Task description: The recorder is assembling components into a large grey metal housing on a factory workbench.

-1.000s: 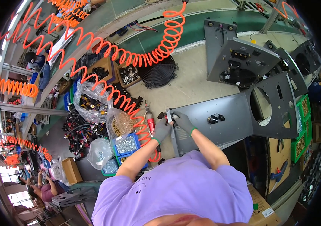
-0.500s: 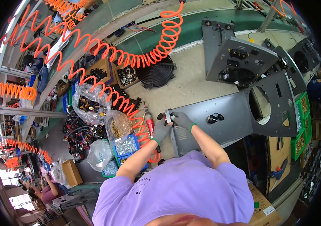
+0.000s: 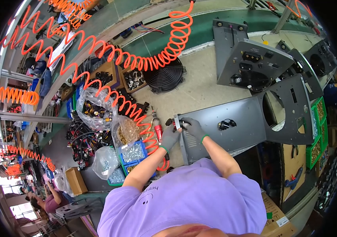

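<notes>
A dark grey sheet-metal panel (image 3: 239,112) lies across the bench in front of me, its bent end flange (image 3: 183,147) toward my left. At the upper end of that flange, both gloved hands meet around a small black part (image 3: 170,121). My left hand (image 3: 170,137) is closed on it from the outer side of the flange. On the inner side, my right hand (image 3: 193,128) has its fingers closed at the same spot; they hide most of what they grip. A black cabled component (image 3: 226,124) sits on the panel's middle.
Left of my hands lie a red air screwdriver (image 3: 157,128), a coiled orange hose (image 3: 152,63) and blue bins of screws (image 3: 133,153). A black round fan grille (image 3: 164,77) is beyond. Assembled grey panels (image 3: 251,59) stand at far right, green bins (image 3: 315,152) nearer.
Both hands stay at the flange end. My right hand has shifted very slightly and its fingers have turned a little; the panel looks almost unmoved.
</notes>
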Demonstrator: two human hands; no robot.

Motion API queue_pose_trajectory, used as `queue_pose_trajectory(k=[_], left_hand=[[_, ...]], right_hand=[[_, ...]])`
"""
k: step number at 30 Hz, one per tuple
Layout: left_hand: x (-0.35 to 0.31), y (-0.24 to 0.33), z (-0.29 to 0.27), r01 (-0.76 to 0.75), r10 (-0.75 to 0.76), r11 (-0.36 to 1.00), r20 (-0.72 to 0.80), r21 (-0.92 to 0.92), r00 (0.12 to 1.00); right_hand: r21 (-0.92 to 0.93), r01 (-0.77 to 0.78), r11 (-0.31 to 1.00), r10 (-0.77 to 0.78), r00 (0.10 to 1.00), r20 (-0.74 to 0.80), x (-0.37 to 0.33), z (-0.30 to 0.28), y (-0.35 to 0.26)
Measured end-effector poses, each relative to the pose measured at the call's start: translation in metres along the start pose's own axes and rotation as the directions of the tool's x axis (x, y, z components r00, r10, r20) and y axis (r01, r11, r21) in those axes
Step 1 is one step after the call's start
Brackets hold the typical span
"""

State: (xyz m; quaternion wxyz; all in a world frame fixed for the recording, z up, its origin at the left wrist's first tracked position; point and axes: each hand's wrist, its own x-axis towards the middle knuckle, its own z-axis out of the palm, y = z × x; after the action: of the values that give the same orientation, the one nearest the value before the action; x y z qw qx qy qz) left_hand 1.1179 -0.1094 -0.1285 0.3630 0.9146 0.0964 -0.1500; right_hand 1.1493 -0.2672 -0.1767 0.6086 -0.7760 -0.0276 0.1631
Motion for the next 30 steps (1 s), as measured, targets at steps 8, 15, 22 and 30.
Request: queue_pose_trajectory(k=[8,15,22,30], left_hand=[[-0.005,-0.011,0.009,-0.066,0.067,0.998,-0.117,0.008,0.991],[0.000,-0.019,0.011,0.004,-0.006,0.999,-0.026,-0.049,1.000],[0.003,-0.003,0.001,0.010,-0.010,0.999,0.005,0.042,1.000],[-0.002,-0.007,0.006,-0.081,0.082,0.997,-0.086,0.016,0.993]], right_hand=[[-0.206,-0.172,0.963,0.151,0.982,-0.111,0.010,0.009,-0.005],[0.227,-0.331,0.916,0.280,0.933,0.227,0.002,-0.006,0.002],[-0.380,-0.009,0.925,-0.060,0.984,-0.169,0.013,0.007,0.015],[0.024,-0.135,0.991,0.137,0.977,-0.164,0.001,0.007,0.024]])
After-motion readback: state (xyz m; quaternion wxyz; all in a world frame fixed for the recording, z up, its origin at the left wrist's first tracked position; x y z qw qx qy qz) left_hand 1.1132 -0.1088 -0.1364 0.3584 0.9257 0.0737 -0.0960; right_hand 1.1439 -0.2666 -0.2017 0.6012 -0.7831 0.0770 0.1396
